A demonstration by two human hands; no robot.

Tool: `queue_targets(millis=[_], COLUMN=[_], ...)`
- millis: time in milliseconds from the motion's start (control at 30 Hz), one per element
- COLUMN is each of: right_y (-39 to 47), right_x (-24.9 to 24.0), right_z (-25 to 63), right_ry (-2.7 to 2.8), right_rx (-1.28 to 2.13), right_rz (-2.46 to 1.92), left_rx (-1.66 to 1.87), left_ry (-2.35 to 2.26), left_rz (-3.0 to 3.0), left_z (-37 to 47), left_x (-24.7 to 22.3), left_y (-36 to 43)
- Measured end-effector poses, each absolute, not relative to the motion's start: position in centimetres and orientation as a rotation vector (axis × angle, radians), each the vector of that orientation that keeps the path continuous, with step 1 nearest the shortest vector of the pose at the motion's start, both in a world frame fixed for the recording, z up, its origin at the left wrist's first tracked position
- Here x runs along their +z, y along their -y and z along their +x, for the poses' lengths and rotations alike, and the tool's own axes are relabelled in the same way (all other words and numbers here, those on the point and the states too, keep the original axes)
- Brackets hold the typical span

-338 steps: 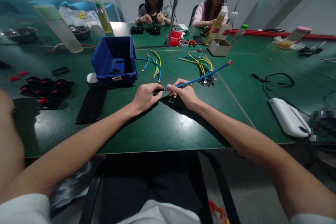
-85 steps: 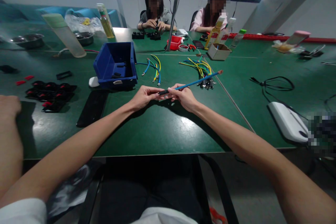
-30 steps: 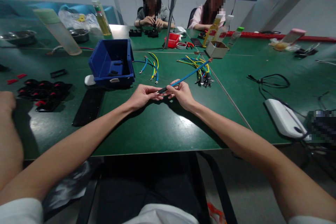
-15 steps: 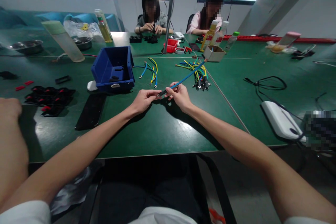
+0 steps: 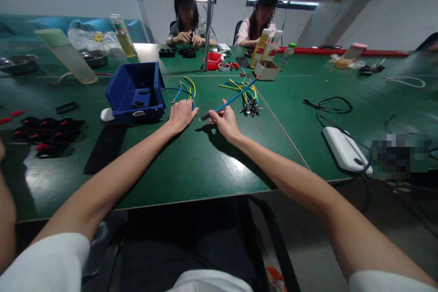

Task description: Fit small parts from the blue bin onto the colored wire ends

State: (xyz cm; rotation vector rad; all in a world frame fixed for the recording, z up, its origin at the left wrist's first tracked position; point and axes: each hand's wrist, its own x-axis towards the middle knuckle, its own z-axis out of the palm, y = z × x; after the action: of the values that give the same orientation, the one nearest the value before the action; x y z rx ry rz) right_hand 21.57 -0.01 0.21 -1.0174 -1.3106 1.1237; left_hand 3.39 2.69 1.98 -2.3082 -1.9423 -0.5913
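Observation:
My right hand (image 5: 224, 121) pinches a blue wire (image 5: 236, 97) near its black-sleeved end, which has a ring terminal at the tip and points left. My left hand (image 5: 182, 115) lies over the near ends of a small bunch of blue, green and yellow wires (image 5: 192, 84); its fingertips are partly hidden, so its grip is unclear. Just beyond my right hand is a larger bundle of yellow, green and blue wires (image 5: 251, 96) with black-sleeved ends. The far end of the held wire reaches up toward a small open carton (image 5: 267, 71).
A blue bin (image 5: 137, 93) with black parts stands left of my left hand, a black phone (image 5: 106, 146) in front of it. Black and red parts (image 5: 48, 130) lie far left. A white power bank (image 5: 345, 150) is at right. Two people sit across the table.
My left hand has let go of the wire's sleeved end and moved left and away from me onto the small bunch. My right hand still holds the blue wire. The view has shifted slightly.

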Motion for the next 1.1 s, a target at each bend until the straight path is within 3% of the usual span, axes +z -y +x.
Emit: queue_targets(millis=[400, 700, 1100], right_y=[-0.1, -0.7, -0.5], right_x=[0.0, -0.5, 0.9], right_z=[21.8, 22.0, 22.5], right_ry=[1.436, 1.544, 1.621], right_rx=[1.013, 0.859, 0.651], right_rz=[-1.039, -1.180, -1.286], left_rx=[-0.909, -0.711, -0.734], left_ry=[2.031, 2.343, 2.232], left_rz=[-2.271, -2.141, -2.194], left_z=[2.7, 3.0, 2.6], left_x=[1.0, 1.5, 0.9], left_y=[-4.1, -4.0, -4.4])
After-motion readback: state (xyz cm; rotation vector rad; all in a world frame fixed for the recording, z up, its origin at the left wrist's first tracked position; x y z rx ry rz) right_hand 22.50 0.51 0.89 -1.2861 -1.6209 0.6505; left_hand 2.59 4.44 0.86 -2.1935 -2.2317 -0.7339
